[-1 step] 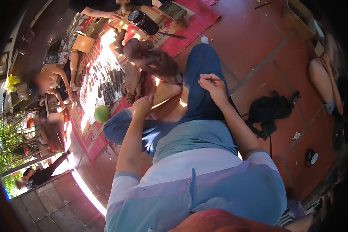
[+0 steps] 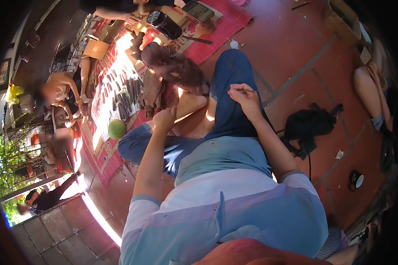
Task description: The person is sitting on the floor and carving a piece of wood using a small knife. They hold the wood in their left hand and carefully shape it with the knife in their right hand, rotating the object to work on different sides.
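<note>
My right hand (image 2: 246,99) is above my bent knee, its thumb and fingers pinched on a thin metal rod (image 2: 257,91) that points right. My left hand (image 2: 164,118) is closed beside my bare foot (image 2: 190,105); what it holds, if anything, is hidden. A dark brown carved wooden figure (image 2: 174,68) leans by my feet, in front of both hands. Left of it stands a rough brown piece of wood (image 2: 152,92). Several carving tools (image 2: 126,95) lie in rows on a pale cloth, farther left. A green round fruit (image 2: 117,129) rests near my left knee.
A red patterned mat (image 2: 221,31) spreads ahead, with a black cylindrical container (image 2: 163,24) and a dark-screened device (image 2: 198,10). On the tiled floor at right lie a black bag (image 2: 311,126) and a small round object (image 2: 356,180). Another person (image 2: 64,86) works at left; more people sit around.
My right hand has shifted slightly to the right with the thin metal rod. My left hand and the things on the mat look the same.
</note>
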The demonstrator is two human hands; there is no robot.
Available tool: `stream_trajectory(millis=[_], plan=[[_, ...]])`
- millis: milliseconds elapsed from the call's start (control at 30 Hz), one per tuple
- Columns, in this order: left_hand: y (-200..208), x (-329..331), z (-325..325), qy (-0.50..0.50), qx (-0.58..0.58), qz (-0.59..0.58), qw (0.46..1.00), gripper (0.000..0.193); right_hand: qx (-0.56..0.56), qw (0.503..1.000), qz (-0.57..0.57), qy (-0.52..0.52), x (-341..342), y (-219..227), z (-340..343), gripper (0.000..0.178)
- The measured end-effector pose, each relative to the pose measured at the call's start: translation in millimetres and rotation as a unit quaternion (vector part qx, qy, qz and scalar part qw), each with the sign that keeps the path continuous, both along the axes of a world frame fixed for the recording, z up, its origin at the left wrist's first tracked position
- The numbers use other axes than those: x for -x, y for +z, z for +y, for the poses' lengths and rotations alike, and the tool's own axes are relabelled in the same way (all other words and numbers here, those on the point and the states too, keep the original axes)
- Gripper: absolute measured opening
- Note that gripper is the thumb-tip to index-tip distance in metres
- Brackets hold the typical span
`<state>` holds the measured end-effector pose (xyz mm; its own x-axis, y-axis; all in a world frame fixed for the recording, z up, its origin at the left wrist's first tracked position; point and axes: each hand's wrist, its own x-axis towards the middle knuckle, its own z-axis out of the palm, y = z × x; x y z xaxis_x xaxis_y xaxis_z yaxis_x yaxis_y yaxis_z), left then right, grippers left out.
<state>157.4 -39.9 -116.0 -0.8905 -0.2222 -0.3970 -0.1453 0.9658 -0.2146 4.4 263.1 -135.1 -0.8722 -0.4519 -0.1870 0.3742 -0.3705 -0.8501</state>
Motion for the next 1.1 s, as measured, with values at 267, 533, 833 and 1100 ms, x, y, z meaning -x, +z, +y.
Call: stream_trajectory(millis=[267, 533, 833, 1100], plan=[[10.3, 23.0, 5.3, 0.19, -0.011, -0.065, 0.979, 0.063, -0.03, 0.998, 0.056, -0.029, -8.6, 16.2, 13.0, 0.014], [16.2, 15.6, 24.7, 0.202, -0.035, -0.106, 0.973, 0.052, -0.06, 0.995, 0.084, 0.003, -2.5, 6.7, 8.6, 0.01], [6.3, 36.6, 12.4, 0.215, -0.032, -0.194, 0.957, 0.045, 0.017, 1.0, 0.015, 0.014, 18.7, 1.5, -3.6, 0.008], [31.3, 33.5, 25.7, 0.434, -0.361, -0.043, 0.824, 0.053, 0.043, 0.996, -0.065, 0.034, 29.9, 0.2, -17.6, 0.007]])
